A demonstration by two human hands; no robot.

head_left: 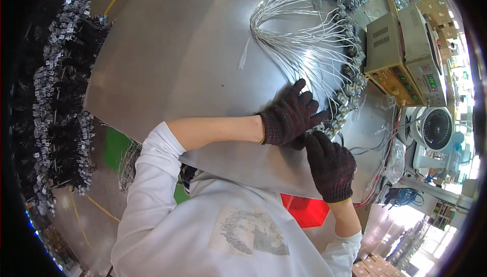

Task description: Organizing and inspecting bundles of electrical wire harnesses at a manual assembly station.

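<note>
Grey metal table — white wire bundle, gloved hands beside it.

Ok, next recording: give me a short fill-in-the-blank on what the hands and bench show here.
1. Both hands wear dark knitted ____.
2. The left hand lies on the ____ metal table.
3. The bundle of thin wires is ____ in colour.
4. Under the table edge sits a ____ bin.

Missing words: gloves; grey; white; red

Part under gloved fingers hidden
</note>
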